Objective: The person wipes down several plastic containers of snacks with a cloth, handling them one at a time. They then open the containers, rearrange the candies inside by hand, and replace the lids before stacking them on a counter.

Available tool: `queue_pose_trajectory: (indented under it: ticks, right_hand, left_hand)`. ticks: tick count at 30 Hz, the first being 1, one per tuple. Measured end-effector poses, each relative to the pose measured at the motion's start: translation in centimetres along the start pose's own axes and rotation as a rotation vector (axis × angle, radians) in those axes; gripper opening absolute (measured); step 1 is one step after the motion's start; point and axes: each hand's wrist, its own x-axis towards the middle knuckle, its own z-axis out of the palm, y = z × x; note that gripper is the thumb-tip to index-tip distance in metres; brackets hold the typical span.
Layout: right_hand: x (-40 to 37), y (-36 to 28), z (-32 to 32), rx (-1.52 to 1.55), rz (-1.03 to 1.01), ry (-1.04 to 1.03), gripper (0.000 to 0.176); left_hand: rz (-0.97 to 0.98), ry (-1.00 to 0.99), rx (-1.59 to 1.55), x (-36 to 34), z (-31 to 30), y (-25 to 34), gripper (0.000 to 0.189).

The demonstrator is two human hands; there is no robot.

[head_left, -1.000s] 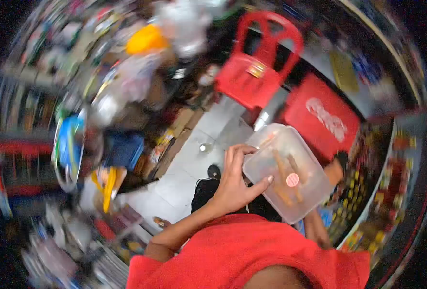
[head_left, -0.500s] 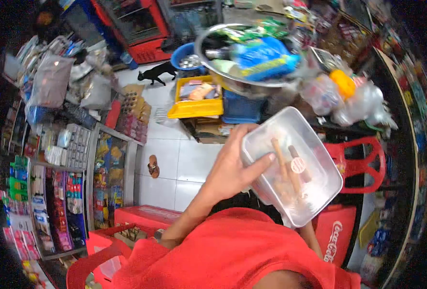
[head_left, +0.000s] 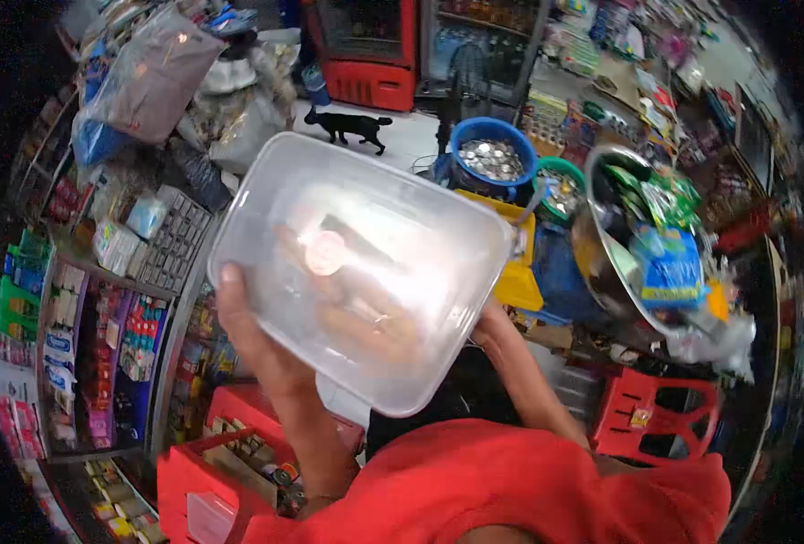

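Note:
A clear plastic container (head_left: pixel 366 272) is held up in front of the chest, tilted, with brownish pieces and a round pale sticker showing through it. My left hand (head_left: pixel 252 331) grips its left side, the thumb on the rim. At the container's lower right edge is my right hand (head_left: pixel 488 326), mostly hidden behind it; the visible part is pressed against the container.
A black cat (head_left: pixel 349 125) stands on the floor ahead. A blue basin of coins (head_left: pixel 493 156), a yellow tray (head_left: pixel 518 286) and a large metal bowl (head_left: pixel 601 263) are at the right. A red chair (head_left: pixel 656 412) is lower right; stocked shelves (head_left: pixel 103 363) line the left.
The container has moved left and nearer to the head, and it has turned. My left hand has moved left with it. The view has shifted, so the bowl now appears further right.

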Motion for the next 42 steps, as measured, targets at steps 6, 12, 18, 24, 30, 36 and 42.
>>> queue_pose_trajectory:
  ticks: [6, 12, 18, 24, 30, 36, 42]
  right_hand:
    - [8.4, 1.4, 4.0, -0.026, 0.112, -0.069, 0.018]
    - [17.5, 1.4, 7.9, -0.009, 0.135, 0.038, 0.019]
    - [27.7, -2.0, 10.2, 0.058, 0.216, -0.041, 0.023]
    - [33.7, -6.2, 13.2, -0.071, 0.206, 0.107, 0.042]
    - [40.1, -3.7, 11.3, 0.104, 0.153, 0.171, 0.038]
    - [44.8, -6.3, 12.0, 0.171, 0.12, 0.299, 0.036]
    - [51.9, -13.2, 8.6, 0.223, 0.138, 0.332, 0.035]
  left_hand:
    - [-0.078, 0.048, 0.116, 7.6, -3.2, -1.2, 0.059]
    - [-0.124, -0.065, 0.228, 19.8, -4.0, -4.4, 0.06]
    - [-0.233, -0.307, 0.384, 31.8, -2.3, -6.3, 0.051]
    - [-0.233, -0.741, 0.397, 41.4, -0.1, -9.8, 0.05]
    - [-0.464, -0.8, 0.312, 50.1, 4.0, -15.2, 0.047]
    - [-0.526, -0.806, 0.206, 56.6, 10.0, -22.1, 0.044]
    - [-0.375, -1.306, 0.282, 66.1, 21.8, -27.5, 0.037]
